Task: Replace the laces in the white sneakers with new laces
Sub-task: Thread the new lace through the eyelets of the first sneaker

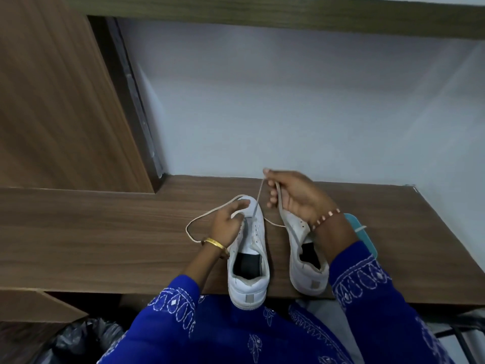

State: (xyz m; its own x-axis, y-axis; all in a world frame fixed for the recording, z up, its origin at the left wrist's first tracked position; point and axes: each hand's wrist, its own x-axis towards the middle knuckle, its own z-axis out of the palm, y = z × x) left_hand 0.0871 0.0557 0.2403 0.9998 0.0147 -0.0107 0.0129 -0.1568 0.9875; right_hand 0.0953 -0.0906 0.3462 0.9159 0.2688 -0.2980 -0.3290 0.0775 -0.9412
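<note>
Soft, even indoor light fills the scene, cool on the pale wall, with only faint shadows beside the shoes on the desk. The wide lens bends straight edges near the borders. The right hand is slightly motion-blurred, and the whole picture is a little soft.

Blue white-embroidered sleeves, a gold bangle, a beaded bracelet.
</note>
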